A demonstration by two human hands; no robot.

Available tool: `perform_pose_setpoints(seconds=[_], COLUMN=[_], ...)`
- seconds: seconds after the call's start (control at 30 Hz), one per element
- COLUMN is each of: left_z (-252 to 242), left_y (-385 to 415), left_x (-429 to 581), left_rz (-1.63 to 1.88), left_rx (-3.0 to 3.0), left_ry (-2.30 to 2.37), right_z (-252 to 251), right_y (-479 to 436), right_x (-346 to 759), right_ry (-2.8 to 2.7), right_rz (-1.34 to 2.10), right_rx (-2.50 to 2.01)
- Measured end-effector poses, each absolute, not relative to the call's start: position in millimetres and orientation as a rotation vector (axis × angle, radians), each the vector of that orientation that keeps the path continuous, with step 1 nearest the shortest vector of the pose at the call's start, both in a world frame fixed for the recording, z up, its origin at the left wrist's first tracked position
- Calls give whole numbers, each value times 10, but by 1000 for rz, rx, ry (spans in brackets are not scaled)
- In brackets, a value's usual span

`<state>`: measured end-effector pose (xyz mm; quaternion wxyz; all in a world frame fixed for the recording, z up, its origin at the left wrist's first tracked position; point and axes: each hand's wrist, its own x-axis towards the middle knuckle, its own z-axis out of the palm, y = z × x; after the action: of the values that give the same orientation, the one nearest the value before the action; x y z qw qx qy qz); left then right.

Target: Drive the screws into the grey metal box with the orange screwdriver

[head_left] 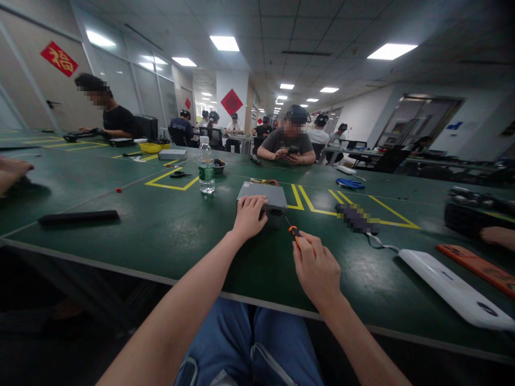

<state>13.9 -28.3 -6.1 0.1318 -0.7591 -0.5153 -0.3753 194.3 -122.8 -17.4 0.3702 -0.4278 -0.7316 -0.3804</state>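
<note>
A grey metal computer power supply (274,195) stands on the green table in front of me, coloured wires at its far side and a socket in its near face. Over its near left edge lies my left hand (250,215), fingers bent on the top and thumb at the near face. My right hand (318,266) is closed round the orange and black handle of a screwdriver (294,231). The thin shaft points up and left to the near right corner of the power supply. Whether the tip touches the case I cannot tell.
A water bottle (206,172) and a metal bowl (219,166) stand beyond, to the left. A black bar (79,216) lies left. To the right are a white power bank (450,287), an orange phone (478,266) and a blue bundle (350,184). Other people's hands show at both sides.
</note>
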Motion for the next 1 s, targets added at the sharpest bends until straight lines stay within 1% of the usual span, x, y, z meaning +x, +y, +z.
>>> perform_pose_setpoints(seconds=[0.2, 0.43, 0.73, 1.0], left_z=[-69, -69, -58, -90], left_y=[-278, -274, -278, -244], left_x=[129, 134, 134, 135], left_rz=[-1082, -1087, -1095, -1130], left_rx=[-2201, -2193, -2199, -2177], left_ry=[-1487, -1486, -1499, -1477], right_z=[-141, -132, -119, -103], right_y=[-1257, -1264, -1244, -1205], right_x=[1967, 1905, 1904, 1825], right_ry=[-1859, -1942, -1909, -2038], right_rz=[-1100, -954, -927, -937], right_rx=[-1133, -1061, -995, -886])
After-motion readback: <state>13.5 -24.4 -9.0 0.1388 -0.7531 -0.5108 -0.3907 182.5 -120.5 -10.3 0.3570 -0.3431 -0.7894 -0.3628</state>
